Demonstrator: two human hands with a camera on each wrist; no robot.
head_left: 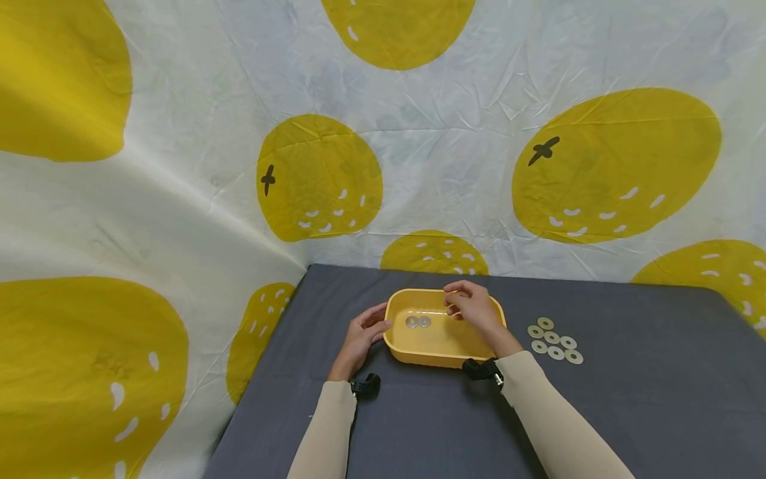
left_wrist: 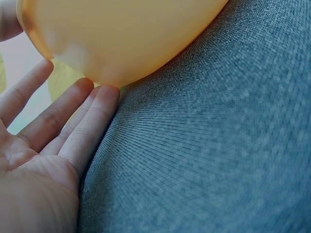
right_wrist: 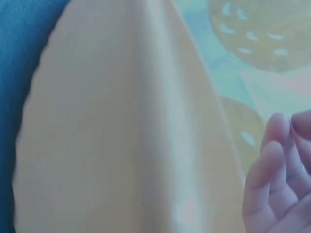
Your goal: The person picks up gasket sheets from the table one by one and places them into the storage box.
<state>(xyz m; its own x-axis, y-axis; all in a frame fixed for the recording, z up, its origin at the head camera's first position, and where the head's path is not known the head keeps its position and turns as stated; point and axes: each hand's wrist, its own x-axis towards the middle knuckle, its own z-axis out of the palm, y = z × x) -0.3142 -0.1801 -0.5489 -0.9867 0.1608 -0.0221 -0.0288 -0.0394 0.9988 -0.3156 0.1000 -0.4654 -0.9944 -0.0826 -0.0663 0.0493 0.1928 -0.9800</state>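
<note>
A yellow tray [head_left: 439,346] is seen just below the centre of the head view, set on a dark grey cloth-covered surface [head_left: 628,412]. Two metal washers [head_left: 418,322] are seen lying side by side on the tray's floor, toward its left end. The left hand [head_left: 364,336] is placed against the tray's left outer wall; in the left wrist view its fingers [left_wrist: 73,116] are shown straight and close together, with the tips touching the tray's rounded lower corner where it meets the surface, and nothing is gripped. The right hand [head_left: 475,308] is held over the tray's right part, near the far rim, with the wrist crossing the near right corner. Its fingers are drawn together toward the thumb as if pinching, but whether anything is held between them cannot be told; in the right wrist view the fingers [right_wrist: 272,179] are seen blurred and loosely curled at the lower right, beside the tray's wall. A cluster of six more washers [head_left: 554,340] is seen lying on the surface just right of the tray, apart from it. A white backdrop [head_left: 455,133] printed with large yellow fruit shapes fills the upper part of the frame and the left side.
</note>
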